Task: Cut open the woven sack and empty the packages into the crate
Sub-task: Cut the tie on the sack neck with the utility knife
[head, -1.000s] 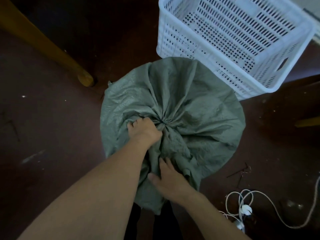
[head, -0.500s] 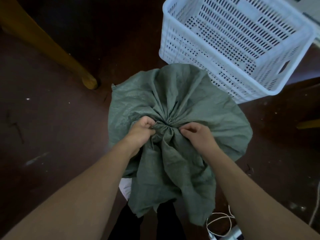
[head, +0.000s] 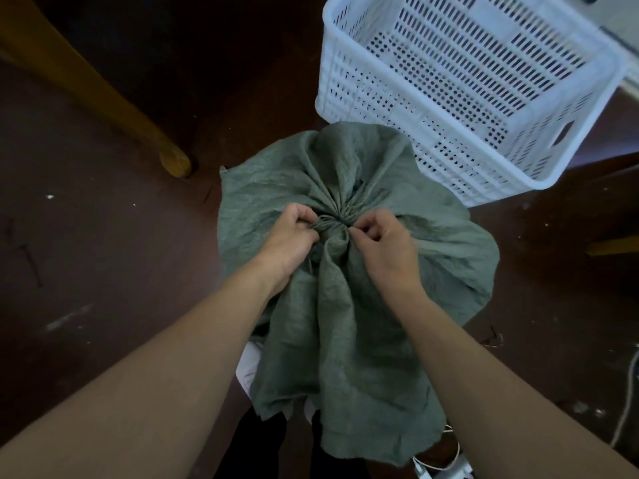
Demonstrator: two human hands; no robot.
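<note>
- The woven sack [head: 349, 323] stands upright on the dark floor [head: 103, 271]. Its mouth is gathered into a tied neck [head: 332, 224] at the top, and the loose flap above the tie hangs down toward the person.
- The left hand [head: 290, 236] sits on the near-left side of that neck, fingers curled into the bunched cloth. This grip probably steadies the gather so it cannot twist.
- The right hand [head: 383, 243] is on the opposite side of the neck. Thumb and forefinger pinch at the binding, seemingly feeling for the string or a loose end.
- The packages are not visible. Judging by the sack's full, rounded body, they are likely inside.
- The white crate [head: 397, 112] sits just beyond the sack on the far-right side, touching or nearly touching it. That keeps it close enough for tipping.
- No cutting tool is in view, so opening appears to be at its start.
- A wooden furniture leg [head: 138, 126] stands to the far left of the sack, and a white cable [head: 626, 409] lies to its near right.
- A white object [head: 247, 371] peeks out beneath the flap. What it is cannot be told.
</note>
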